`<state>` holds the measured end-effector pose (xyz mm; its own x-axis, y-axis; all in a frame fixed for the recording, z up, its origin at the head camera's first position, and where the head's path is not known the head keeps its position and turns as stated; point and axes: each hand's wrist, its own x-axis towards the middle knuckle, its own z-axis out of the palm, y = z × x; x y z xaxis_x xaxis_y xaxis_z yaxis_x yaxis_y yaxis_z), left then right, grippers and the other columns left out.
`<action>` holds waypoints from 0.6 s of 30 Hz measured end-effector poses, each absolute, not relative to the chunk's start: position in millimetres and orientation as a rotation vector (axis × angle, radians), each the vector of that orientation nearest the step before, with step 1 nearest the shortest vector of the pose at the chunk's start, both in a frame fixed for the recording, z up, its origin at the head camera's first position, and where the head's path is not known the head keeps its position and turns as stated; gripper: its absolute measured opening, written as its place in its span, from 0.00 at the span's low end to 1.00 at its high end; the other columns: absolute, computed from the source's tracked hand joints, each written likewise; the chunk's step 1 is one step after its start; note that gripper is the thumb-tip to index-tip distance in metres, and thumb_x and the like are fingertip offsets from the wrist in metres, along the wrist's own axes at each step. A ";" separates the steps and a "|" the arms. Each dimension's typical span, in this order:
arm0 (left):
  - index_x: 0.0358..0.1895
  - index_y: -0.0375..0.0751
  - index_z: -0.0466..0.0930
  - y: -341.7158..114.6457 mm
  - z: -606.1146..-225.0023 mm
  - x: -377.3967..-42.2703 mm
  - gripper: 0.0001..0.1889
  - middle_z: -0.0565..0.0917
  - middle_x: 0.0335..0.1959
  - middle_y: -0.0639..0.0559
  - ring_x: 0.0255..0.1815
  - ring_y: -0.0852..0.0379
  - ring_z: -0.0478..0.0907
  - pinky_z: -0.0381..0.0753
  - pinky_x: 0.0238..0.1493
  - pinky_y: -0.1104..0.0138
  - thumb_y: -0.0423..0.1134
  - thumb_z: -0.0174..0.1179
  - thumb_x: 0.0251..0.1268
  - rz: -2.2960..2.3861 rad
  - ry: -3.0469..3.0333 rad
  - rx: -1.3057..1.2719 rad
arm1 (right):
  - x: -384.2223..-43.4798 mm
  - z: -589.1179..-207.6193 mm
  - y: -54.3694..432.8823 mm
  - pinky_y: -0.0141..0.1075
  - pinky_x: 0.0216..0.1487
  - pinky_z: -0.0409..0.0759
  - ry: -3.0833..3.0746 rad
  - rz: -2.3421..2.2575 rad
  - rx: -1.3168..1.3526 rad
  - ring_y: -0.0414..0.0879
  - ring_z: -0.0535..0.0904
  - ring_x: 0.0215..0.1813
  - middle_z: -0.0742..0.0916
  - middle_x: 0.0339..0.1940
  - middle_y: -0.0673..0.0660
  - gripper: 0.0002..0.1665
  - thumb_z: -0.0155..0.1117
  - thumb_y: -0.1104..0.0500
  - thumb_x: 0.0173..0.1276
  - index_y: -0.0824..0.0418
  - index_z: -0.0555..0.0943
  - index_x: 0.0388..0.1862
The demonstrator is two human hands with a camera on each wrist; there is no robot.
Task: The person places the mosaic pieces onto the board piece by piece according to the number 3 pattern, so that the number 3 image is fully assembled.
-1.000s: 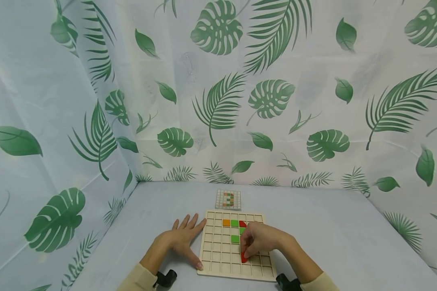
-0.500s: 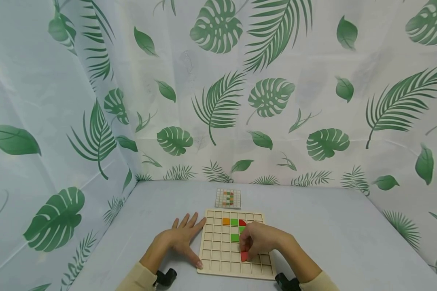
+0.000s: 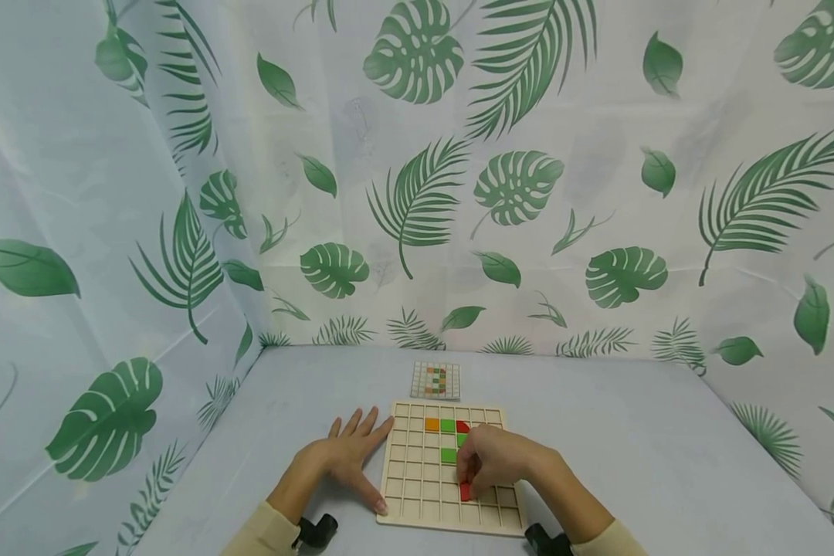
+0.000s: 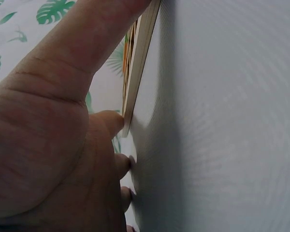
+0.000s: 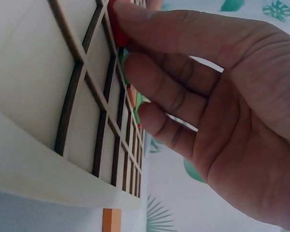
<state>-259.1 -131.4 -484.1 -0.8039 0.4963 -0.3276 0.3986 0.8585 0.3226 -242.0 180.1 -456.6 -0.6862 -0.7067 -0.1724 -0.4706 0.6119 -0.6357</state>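
A pale wooden grid board lies on the table. My left hand spreads its fingers at the board's left side, with thumb and fingertip touching the edge. My right hand bends over the board and holds a small red tile at a cell in the lower middle. In the right wrist view, the thumb lies against the red tile; the index fingertip is mostly hidden. Further up the board sit an orange tile, green tiles and a red rounded tile, partly behind the right hand.
Behind the board lies a small card printed with a coloured grid pattern. An orange block shows past the board's rim in the right wrist view. A leaf-patterned cloth hangs behind and left of the table.
The red tile under my right fingers has turned slightly and now looks squarer in its cell. The right fingers have shifted a little; the left hand and board stay put.
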 end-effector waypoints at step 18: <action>0.87 0.58 0.41 -131.9 -486.6 -259.3 0.74 0.39 0.88 0.43 0.88 0.36 0.32 0.37 0.81 0.33 0.75 0.77 0.37 0.343 2.632 0.668 | -239.3 -455.4 177.5 0.28 0.31 0.80 2.504 -0.697 -0.941 0.30 0.77 0.27 0.88 0.26 0.38 0.13 0.83 0.68 0.52 0.50 0.92 0.29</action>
